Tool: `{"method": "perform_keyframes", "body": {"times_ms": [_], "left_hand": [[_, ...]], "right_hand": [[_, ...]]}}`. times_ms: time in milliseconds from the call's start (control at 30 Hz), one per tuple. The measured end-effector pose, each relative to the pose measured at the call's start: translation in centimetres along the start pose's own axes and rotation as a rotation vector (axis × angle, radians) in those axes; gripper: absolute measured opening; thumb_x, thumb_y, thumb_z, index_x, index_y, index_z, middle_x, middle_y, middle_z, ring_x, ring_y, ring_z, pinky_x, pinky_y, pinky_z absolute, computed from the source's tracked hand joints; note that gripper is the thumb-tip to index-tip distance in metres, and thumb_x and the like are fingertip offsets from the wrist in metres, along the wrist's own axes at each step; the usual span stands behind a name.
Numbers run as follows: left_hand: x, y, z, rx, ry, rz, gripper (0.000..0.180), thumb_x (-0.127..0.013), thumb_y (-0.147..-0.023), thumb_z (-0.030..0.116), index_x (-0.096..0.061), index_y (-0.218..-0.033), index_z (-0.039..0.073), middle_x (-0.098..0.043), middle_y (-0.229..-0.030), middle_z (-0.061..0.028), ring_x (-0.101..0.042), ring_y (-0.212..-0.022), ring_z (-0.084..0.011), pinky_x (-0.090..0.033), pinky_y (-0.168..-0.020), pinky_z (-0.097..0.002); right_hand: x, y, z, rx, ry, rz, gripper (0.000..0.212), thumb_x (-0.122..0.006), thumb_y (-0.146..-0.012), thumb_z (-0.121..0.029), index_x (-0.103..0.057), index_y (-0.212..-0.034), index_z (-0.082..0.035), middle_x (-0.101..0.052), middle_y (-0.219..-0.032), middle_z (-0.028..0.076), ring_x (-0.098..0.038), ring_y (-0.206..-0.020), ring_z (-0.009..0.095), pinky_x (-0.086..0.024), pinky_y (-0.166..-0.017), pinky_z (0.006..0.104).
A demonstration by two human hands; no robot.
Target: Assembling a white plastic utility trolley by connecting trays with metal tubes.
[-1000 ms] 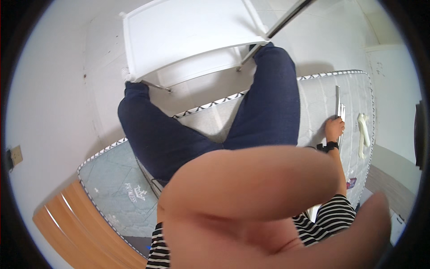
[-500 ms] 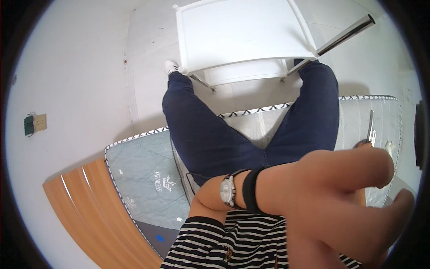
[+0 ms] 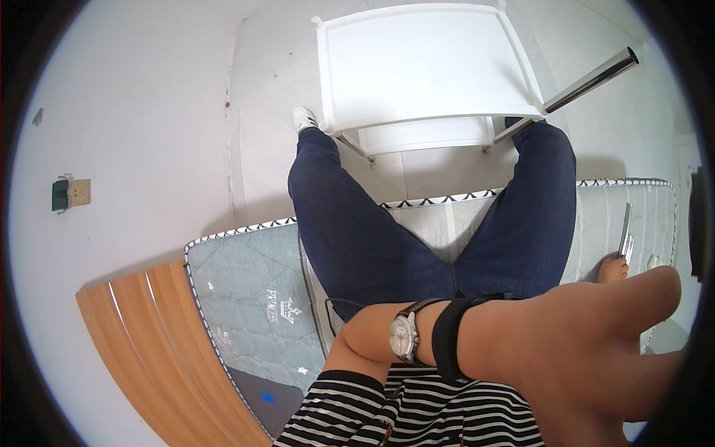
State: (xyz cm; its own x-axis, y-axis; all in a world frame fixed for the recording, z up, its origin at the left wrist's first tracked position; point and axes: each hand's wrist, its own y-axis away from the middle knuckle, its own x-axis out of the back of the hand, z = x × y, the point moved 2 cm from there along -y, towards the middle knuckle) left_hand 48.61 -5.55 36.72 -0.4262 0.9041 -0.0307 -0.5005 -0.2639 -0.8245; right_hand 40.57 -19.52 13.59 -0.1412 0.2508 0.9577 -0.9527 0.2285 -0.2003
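My left forearm, with a watch and a black strap, crosses my body to the right. Large and close, my left hand (image 3: pixel 588 350) is spread with the thumb apart, its fingers partly past the picture's rim; nothing shows in it. Beyond it, my right hand (image 3: pixel 613 270) is at the near ends of several shiny metal tubes (image 3: pixel 625 232) lying on the mattress. Most of that hand is hidden, so its grip is unclear. In front of my legs stands a white shelf unit (image 3: pixel 428 63), with one chrome tube (image 3: pixel 592 80) sticking out from its right corner.
I sit on a grey mattress (image 3: pixel 246 261) with patterned piping. A wooden panel (image 3: pixel 141 335) is at its left end. A wall socket (image 3: pixel 80 192) is on the left wall. A small white piece (image 3: pixel 654 261) lies beside the tubes. My feet flank the shelf unit.
The whole view has shifted, so the scene sits lower and further right. My left hand has moved right, its fingers now running past the rim. More of my right hand shows; the tubes lie still.
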Motion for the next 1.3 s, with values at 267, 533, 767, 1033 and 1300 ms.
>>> {"method": "perform_keyframes", "body": {"times_ms": [267, 533, 767, 1033, 1300], "left_hand": [[-1.9, 2.1, 2.1, 0.047, 0.107, 0.004, 0.035, -0.060, -0.067, 0.019, -0.057, -0.088, -0.008, -0.057, -0.087, -0.0221, -0.051, -0.069, -0.0339, -0.045, -0.059, -0.0471], [-2.1, 1.6, 1.6, -0.021, 0.038, -0.156, 0.050, -0.059, -0.062, 0.029, -0.058, -0.088, -0.013, -0.054, -0.080, -0.0235, -0.048, -0.066, -0.0305, -0.042, -0.060, -0.0464], [-1.4, 2.2, 1.6, -0.157, 0.118, -0.044, 0.059, -0.057, -0.068, 0.044, -0.058, -0.087, -0.012, -0.051, -0.074, -0.0195, -0.046, -0.062, -0.0274, -0.041, -0.060, -0.0417], [4.7, 4.3, -3.4, -0.064, -0.311, -0.594, 0.026, -0.071, -0.069, 0.010, -0.067, -0.094, 0.006, -0.049, -0.063, 0.0018, -0.047, -0.053, -0.0109, -0.037, -0.047, -0.0275], [7.6, 10.5, -7.4, 0.648, -0.303, -0.602, 0.032, -0.065, -0.080, 0.003, -0.059, -0.112, 0.003, -0.059, -0.077, -0.0067, -0.058, -0.063, -0.0162, -0.046, -0.056, -0.0275]], "right_hand": [[-17.5, -13.8, 19.5, -0.050, 0.273, 0.037, 0.044, -0.051, -0.083, -0.027, -0.048, -0.116, 0.002, -0.055, -0.104, 0.022, -0.058, -0.094, 0.038, -0.051, -0.075, 0.0475], [-20.2, -21.8, 23.4, 0.017, 0.216, 0.156, 0.035, -0.053, -0.085, -0.026, -0.051, -0.111, -0.002, -0.057, -0.096, 0.017, -0.060, -0.088, 0.036, -0.052, -0.073, 0.0464], [-24.0, -25.5, 32.8, -0.066, 0.056, -0.001, 0.027, -0.054, -0.085, -0.021, -0.057, -0.104, -0.002, -0.059, -0.092, 0.021, -0.058, -0.088, 0.039, -0.049, -0.074, 0.0490], [-11.4, -25.9, 21.7, 0.206, -0.625, 0.045, 0.032, -0.055, -0.090, -0.012, -0.051, -0.120, -0.001, -0.061, -0.102, 0.015, -0.063, -0.085, 0.023, -0.051, -0.074, 0.0330], [5.2, -18.1, 3.9, 0.510, -1.303, -0.560, 0.031, -0.058, -0.090, -0.009, -0.049, -0.119, -0.003, -0.054, -0.092, 0.007, -0.054, -0.077, 0.013, -0.045, -0.068, 0.0257]]}}
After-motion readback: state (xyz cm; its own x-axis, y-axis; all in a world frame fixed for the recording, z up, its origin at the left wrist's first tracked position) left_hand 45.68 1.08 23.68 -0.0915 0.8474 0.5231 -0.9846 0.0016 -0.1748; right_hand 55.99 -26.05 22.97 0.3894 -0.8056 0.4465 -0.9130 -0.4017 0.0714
